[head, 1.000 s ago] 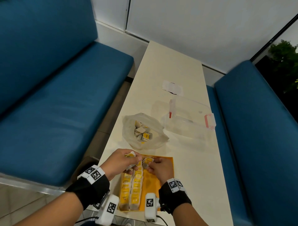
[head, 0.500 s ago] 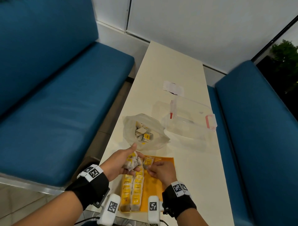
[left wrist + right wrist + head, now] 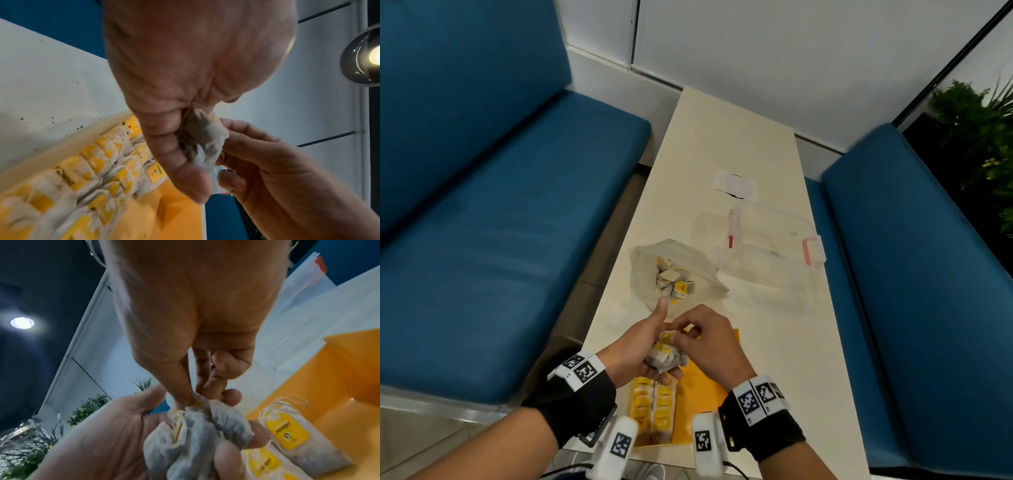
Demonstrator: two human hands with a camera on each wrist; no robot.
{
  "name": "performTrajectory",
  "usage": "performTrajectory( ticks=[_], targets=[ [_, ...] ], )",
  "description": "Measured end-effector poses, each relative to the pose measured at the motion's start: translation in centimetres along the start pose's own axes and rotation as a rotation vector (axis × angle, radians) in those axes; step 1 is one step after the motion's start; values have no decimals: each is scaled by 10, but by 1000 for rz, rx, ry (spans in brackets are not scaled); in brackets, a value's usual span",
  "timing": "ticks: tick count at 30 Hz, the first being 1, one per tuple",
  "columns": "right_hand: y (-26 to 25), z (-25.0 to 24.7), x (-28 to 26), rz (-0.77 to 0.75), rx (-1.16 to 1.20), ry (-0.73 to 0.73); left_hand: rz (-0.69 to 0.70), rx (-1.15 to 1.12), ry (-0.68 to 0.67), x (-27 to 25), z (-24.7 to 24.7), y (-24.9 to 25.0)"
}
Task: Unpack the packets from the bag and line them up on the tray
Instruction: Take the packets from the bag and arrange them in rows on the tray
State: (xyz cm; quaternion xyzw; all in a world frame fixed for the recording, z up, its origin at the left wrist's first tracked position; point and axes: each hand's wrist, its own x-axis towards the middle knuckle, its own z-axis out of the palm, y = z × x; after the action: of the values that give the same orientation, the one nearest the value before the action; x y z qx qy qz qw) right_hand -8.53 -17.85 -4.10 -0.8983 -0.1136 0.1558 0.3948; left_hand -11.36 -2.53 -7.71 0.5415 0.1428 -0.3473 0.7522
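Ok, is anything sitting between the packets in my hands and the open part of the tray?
Nothing visible does. The left hand cups a bunch of packets, the right hand pinches one, and the bare orange tray floor beside the lined-up rows lies right below.

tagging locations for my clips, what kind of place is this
Probably a cafe or restaurant booth: a narrow cream table between two blue padded benches, a potted plant nearby, and a pendant lamp overhead.

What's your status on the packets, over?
Left hand cups a bunch of packets; right hand pinches one off the top. Two rows lined up on tray. More left in bag. Nothing in the way.
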Motion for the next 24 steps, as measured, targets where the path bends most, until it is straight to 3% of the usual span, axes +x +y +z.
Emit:
performTrajectory(
  ticks=[7, 12, 19, 24],
  targets=[
    [8, -10, 3, 127, 258, 75, 182, 99, 25, -6, -13, -8],
    [1, -14, 1, 122, 325, 43, 206, 82, 37, -7, -14, -10],
    [-3, -38, 3, 56, 164, 94, 168, 88, 83, -7, -18, -13],
    [8, -49, 1, 92, 84, 105, 160, 92, 137, -7, -20, -15]
  ],
)
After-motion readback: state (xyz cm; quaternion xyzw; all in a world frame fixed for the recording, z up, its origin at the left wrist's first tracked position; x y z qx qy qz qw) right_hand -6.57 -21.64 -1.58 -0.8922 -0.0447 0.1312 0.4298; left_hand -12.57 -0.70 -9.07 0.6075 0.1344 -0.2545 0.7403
